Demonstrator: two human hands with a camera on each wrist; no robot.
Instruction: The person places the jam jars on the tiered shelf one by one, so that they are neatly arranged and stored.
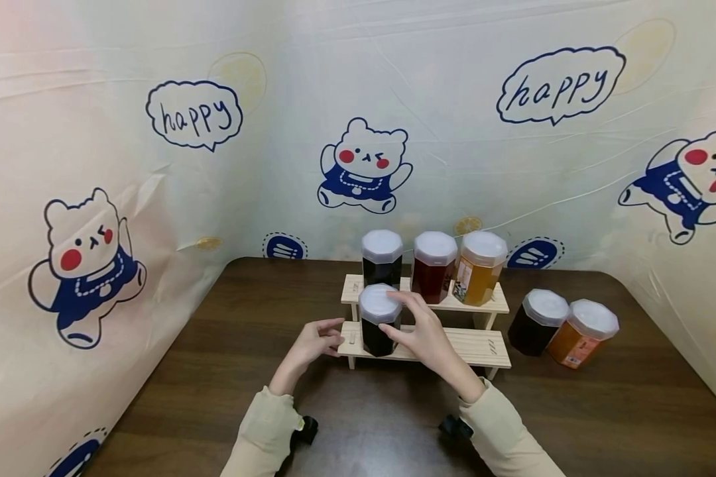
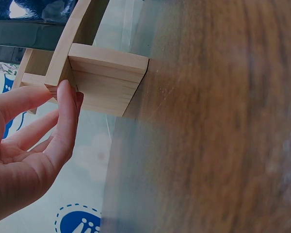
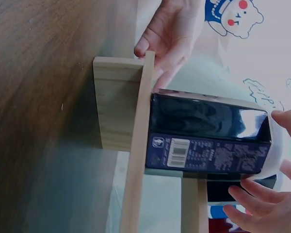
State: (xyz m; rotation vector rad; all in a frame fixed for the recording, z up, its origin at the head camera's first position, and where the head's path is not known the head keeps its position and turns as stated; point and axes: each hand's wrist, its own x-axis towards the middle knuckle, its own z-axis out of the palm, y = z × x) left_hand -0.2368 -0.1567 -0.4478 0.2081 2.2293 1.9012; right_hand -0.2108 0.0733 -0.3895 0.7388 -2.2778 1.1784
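Note:
A dark jar [image 1: 377, 336] with a translucent white lid stands upright at the left end of the lower step of a two-step wooden rack [image 1: 453, 339]. My right hand [image 1: 425, 334] grips this jar by its lid, thumb on the near side and fingers across the far side. In the right wrist view the jar's purple label [image 3: 199, 154] shows a barcode, and its base meets the step. At the step's left end, my left hand [image 1: 315, 342] pinches the board's corner between thumb and fingers, as the left wrist view shows around the wooden edge [image 2: 60, 73].
On the upper step stand another dark jar [image 1: 382, 255], a dark red jar [image 1: 432, 268] and an amber jar [image 1: 479, 268]. Right of the rack, a dark jar [image 1: 537, 322] and an orange jar [image 1: 581, 334] sit on the brown table [image 1: 215, 411]. A printed curtain [image 1: 286, 132] hangs behind.

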